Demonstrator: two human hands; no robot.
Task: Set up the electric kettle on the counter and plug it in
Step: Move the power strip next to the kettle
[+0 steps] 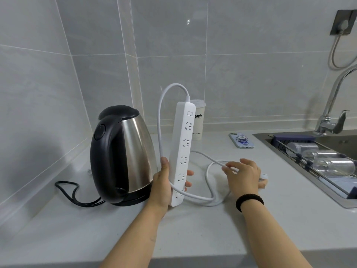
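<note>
Here my left hand (164, 182) grips the stiff, light white plastic power strip (182, 151) upright mid-frame; my right hand (244, 176) pinches its limp white cord (210, 198); I'd hold the strip's body.

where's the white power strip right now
In the head view the white plastic power strip stands upright at centre, gripped by the left hand, just right of the steel and black electric kettle.

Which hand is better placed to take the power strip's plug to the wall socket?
Right. The right hand already rests on the white cord near its plug, on the wall socket's side; the left hand holds the power strip upright.
</note>
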